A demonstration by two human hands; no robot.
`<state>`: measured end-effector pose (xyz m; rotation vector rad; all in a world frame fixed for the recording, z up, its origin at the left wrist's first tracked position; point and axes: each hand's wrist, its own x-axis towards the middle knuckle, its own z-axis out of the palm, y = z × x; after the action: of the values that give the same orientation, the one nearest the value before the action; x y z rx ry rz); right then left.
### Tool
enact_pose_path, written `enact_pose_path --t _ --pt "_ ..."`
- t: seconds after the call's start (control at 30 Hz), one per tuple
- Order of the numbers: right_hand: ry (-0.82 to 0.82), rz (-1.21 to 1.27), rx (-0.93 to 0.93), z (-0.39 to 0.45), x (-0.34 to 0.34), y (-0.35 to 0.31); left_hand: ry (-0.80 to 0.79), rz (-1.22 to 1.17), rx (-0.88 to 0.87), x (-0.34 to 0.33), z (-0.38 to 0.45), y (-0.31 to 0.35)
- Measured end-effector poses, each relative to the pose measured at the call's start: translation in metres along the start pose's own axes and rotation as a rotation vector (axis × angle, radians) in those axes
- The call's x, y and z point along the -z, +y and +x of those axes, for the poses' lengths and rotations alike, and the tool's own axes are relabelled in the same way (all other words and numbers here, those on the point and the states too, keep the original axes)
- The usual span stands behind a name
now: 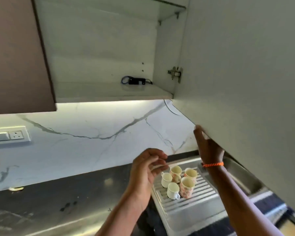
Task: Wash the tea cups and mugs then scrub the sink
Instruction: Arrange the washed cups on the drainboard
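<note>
Preparatory step, I judge: my right hand grips the open cabinet door edge, left hand hovers loosely open holding nothing; next, wash the cups at 5 o'clock.

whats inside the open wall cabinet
On the bottom shelf of the open wall cabinet lies only a small black box with a blue wire. The upper shelf shows only its underside; what it holds cannot be seen.

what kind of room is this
Most likely a home kitchen: tea cups stand on a steel drainboard, an open wall cabinet hangs above, and a marble backsplash runs behind the dark counter.
</note>
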<state>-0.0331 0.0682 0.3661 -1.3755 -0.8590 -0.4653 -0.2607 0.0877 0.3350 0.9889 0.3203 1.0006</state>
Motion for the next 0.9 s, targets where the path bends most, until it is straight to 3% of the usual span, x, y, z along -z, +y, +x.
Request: enact_pose_path --t 0.13,0.33,0.43,0.53,0.73,0.9 --pt "0.016 0.259 -0.167 0.008 0.023 -0.006 0.131 0.126 0.175 0.021 0.021 -0.047" --pt "0.023 0.338 0.006 0.01 0.025 0.015 0.274 0.291 0.404 0.056 0.044 -0.13" --pt "-0.162 0.377 0.035 -0.003 0.02 0.054 0.308 0.345 0.441 0.077 0.058 -0.16" --pt "-0.297 0.291 -0.106 -0.029 0.009 0.122 0.347 0.403 0.481 0.094 0.08 -0.188" --pt "-0.458 -0.175 -0.47 -0.076 -0.012 0.27 0.347 0.537 0.544 0.114 0.126 -0.255" --pt "-0.708 -0.459 -0.598 -0.092 -0.031 0.353 0.205 0.759 0.502 0.12 0.178 -0.312"
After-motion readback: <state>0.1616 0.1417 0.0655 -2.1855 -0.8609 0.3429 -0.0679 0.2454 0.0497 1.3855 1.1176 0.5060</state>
